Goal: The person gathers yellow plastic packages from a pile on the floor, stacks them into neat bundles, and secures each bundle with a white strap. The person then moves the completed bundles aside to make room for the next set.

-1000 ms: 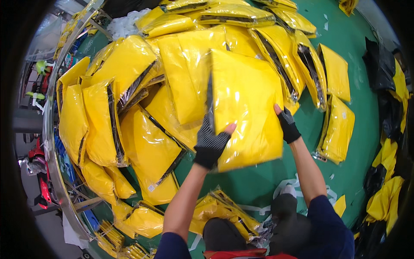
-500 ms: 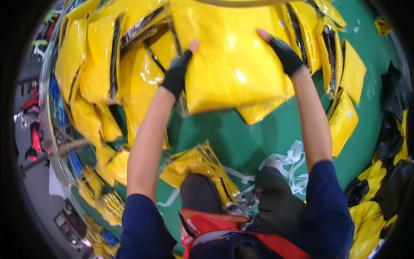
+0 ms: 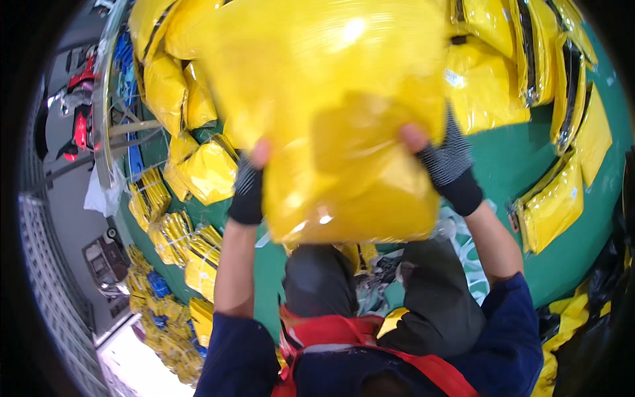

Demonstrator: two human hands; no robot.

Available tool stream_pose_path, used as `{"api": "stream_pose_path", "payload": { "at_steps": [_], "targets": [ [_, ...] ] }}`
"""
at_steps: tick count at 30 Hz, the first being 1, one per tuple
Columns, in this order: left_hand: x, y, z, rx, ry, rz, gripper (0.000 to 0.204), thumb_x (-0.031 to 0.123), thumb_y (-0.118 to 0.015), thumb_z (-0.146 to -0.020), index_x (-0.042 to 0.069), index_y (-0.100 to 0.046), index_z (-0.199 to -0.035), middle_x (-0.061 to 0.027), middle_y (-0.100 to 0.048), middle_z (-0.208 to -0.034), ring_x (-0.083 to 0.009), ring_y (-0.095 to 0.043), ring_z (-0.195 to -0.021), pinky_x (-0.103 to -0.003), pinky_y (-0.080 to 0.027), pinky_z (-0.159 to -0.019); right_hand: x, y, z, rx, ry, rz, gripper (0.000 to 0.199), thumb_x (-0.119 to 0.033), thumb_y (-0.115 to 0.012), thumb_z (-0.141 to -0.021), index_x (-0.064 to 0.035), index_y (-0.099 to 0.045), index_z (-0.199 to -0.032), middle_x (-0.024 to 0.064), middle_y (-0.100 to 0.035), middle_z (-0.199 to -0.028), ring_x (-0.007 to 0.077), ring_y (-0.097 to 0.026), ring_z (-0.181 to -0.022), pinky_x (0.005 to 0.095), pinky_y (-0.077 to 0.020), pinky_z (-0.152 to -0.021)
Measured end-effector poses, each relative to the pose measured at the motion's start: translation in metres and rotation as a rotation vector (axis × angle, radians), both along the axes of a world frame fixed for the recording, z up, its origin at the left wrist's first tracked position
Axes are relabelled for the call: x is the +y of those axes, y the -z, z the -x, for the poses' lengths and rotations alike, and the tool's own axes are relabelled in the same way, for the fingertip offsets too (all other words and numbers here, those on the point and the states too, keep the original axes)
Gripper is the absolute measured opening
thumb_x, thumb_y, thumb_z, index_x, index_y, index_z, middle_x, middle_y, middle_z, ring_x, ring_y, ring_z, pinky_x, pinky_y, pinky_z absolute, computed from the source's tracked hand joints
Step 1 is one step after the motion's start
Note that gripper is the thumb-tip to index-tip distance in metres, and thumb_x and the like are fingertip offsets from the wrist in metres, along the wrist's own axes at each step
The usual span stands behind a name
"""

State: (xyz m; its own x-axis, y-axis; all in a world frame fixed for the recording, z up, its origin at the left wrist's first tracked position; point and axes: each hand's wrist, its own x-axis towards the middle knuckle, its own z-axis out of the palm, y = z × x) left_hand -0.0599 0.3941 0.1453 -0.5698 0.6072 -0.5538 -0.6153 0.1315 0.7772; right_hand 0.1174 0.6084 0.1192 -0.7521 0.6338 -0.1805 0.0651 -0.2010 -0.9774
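Observation:
A large yellow plastic-wrapped package (image 3: pixel 344 126) fills the upper middle of the head view, lifted close to the camera. My left hand (image 3: pixel 250 188), in a black fingerless glove, grips its left lower edge. My right hand (image 3: pixel 444 162), in the same kind of glove, grips its right lower edge. Both forearms rise from the lower edge in dark blue sleeves. The package hides most of what lies behind it.
Many more yellow packages (image 3: pixel 569 198) lie on the green floor (image 3: pixel 516 165) to the right, and further yellow packages (image 3: pixel 205 172) lie at the left. A metal rack (image 3: pixel 106 99) runs along the left. Black bags (image 3: pixel 608 284) sit at the right edge. My knees (image 3: pixel 383 291) are below.
The package came off the pile and up toward the camera, held in both hands. The view tilted down, showing more of my legs and the floor.

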Motion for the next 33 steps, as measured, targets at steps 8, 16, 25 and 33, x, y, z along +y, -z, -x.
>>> {"api": "stream_pose_path", "payload": {
  "at_steps": [8, 16, 25, 33],
  "targets": [
    [-0.279, 0.056, -0.1, -0.301, -0.245, 0.332, 0.062, 0.041, -0.056, -0.081, 0.001, -0.038, -0.126, -0.0171, -0.049, -0.117, -0.0264, -0.053, -0.101, -0.038, -0.044, -0.087, -0.164, 0.005, -0.038, -0.195, -0.453, -0.087, 0.078, -0.062, -0.068, -0.063, 0.0014, -0.05, -0.105, 0.0211, -0.055, -0.097, 0.036, -0.057, -0.088, 0.0425, -0.047, -0.075],
    [-0.283, 0.057, -0.125, -0.259, -0.209, 0.519, 0.066, 0.028, -0.06, -0.079, 0.002, -0.031, -0.132, -0.021, -0.039, -0.128, -0.0316, -0.045, -0.112, -0.042, -0.037, -0.094, -0.192, 0.087, -0.071, -0.336, -0.566, 0.173, 0.078, -0.05, -0.07, -0.07, 0.0028, -0.04, -0.12, 0.0237, -0.05, -0.108, 0.0361, -0.051, -0.099, 0.0369, -0.0422, -0.086],
    [-0.056, 0.052, -0.019, 1.149, 0.769, 0.824, 0.058, 0.042, -0.062, -0.073, -0.001, -0.054, -0.111, -0.0214, -0.057, -0.103, -0.0392, -0.053, -0.094, -0.044, -0.042, -0.084, -0.175, 0.093, -0.053, -0.608, -0.858, 0.204, 0.098, -0.068, -0.063, -0.061, 0.0042, -0.039, -0.123, 0.029, -0.046, -0.119, 0.0393, -0.045, -0.113, 0.0412, -0.0372, -0.094],
    [-0.061, 0.099, -0.012, 1.394, 0.766, 0.76, 0.05, 0.045, -0.052, -0.079, 0.001, -0.056, -0.102, -0.0201, -0.055, -0.087, -0.0384, -0.052, -0.081, -0.044, -0.041, -0.071, -0.201, 0.124, -0.052, -0.661, -0.58, -0.018, 0.094, -0.062, -0.07, -0.057, 0.0015, -0.044, -0.12, 0.0268, -0.047, -0.116, 0.0389, -0.046, -0.11, 0.0423, -0.0376, -0.093]
  ]
}}
